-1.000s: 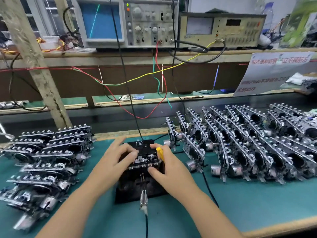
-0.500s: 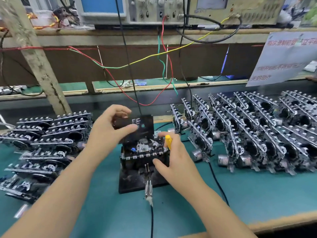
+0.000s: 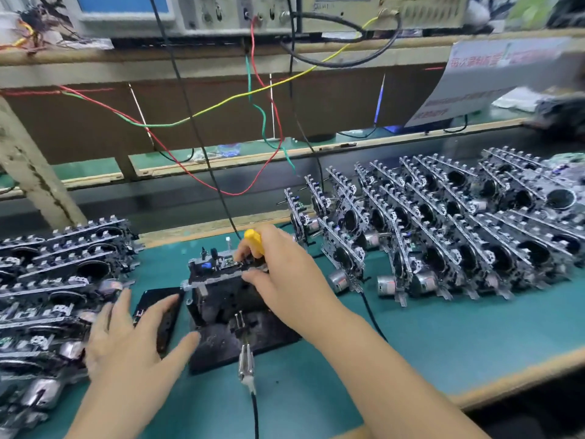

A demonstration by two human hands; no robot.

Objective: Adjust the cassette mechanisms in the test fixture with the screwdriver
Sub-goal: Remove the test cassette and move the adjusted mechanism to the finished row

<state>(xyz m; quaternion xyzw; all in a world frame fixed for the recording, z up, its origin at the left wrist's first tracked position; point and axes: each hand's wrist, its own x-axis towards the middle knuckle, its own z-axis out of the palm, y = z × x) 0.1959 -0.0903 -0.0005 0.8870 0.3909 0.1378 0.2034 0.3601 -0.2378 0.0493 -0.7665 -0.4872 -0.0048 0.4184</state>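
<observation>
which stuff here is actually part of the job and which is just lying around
In use: test fixture, cassette mechanism in it, yellow screwdriver in right hand, black cassette under left hand.

Lying about: mechanism stacks, coloured wires, paper sign.

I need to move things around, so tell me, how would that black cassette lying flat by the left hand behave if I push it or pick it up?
The black cassette lies flat on the green mat, so it would probably slide, not roll or tip. It looks thin and rigid, likely light. The left hand spreads over it with straight fingers.
</observation>
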